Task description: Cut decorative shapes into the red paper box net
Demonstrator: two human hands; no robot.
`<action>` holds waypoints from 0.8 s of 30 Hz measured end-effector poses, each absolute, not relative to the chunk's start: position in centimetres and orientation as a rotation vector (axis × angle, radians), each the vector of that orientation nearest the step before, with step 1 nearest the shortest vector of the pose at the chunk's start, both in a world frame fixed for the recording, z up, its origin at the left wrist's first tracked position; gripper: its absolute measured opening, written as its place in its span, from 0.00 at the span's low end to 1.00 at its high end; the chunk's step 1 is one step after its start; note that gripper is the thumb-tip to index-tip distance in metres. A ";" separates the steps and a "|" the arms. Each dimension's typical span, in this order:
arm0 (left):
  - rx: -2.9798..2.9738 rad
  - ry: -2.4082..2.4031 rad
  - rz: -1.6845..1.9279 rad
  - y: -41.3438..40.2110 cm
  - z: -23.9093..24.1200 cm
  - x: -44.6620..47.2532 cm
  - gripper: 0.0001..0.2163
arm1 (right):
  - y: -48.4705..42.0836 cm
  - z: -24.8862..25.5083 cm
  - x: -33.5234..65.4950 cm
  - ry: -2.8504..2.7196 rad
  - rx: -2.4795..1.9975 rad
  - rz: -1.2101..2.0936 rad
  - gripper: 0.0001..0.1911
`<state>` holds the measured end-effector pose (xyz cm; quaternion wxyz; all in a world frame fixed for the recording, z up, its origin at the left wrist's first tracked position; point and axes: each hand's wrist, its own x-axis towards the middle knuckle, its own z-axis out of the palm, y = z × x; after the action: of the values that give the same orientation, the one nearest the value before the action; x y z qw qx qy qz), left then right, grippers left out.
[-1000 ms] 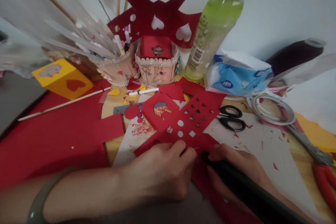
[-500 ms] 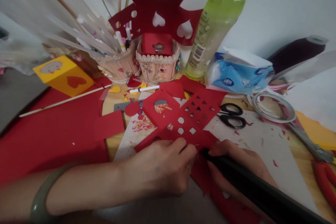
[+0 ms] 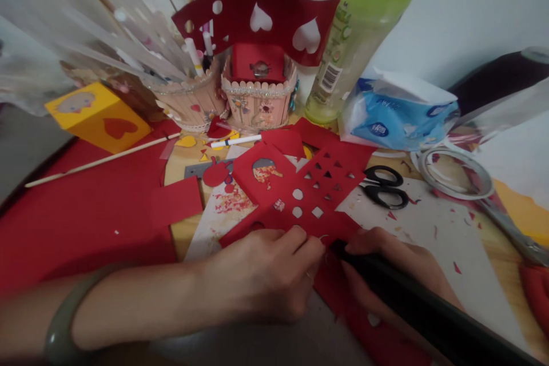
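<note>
A red paper sheet (image 3: 319, 194) with small cut-out triangles, circles and squares lies on the table in front of me. My left hand (image 3: 261, 274) presses its near edge, fingers curled together on the paper. My right hand (image 3: 386, 266) is closed round a long black tool (image 3: 412, 309) whose tip meets the paper's near edge beside my left fingers. A pale green bangle (image 3: 62, 320) sits on my left wrist.
Black scissors (image 3: 386, 186) lie right of the sheet. Behind stand two stick-built holders (image 3: 257, 100), a red heart-cut paper piece (image 3: 261, 17), a green bottle (image 3: 360, 34), a blue tissue pack (image 3: 398, 117), a tape ring (image 3: 454, 171) and a yellow box (image 3: 96, 117). Red paper (image 3: 86, 223) covers the left.
My view has shifted slightly closer and downward. Both hands stay at the paper's near edge with barely any movement.
</note>
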<state>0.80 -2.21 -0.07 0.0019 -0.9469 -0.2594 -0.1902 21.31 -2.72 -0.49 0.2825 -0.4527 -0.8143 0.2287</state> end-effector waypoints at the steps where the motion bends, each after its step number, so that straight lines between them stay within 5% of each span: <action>1: -2.971 -0.828 -0.625 -2.2 -0.1 0.8 0.07 | -2.7 -0.5 21.3 -2.181 -1.217 0.610 0.09; 24: -2.955 -0.793 -0.525 -2.3 0.1 0.6 0.05 | -2.3 -0.6 21.3 -2.166 -1.204 0.631 0.07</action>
<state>0.61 -2.31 0.08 0.0188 -0.9518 -0.2553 -0.1692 21.32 -2.29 -0.63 0.2881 -0.4507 -0.8112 0.2362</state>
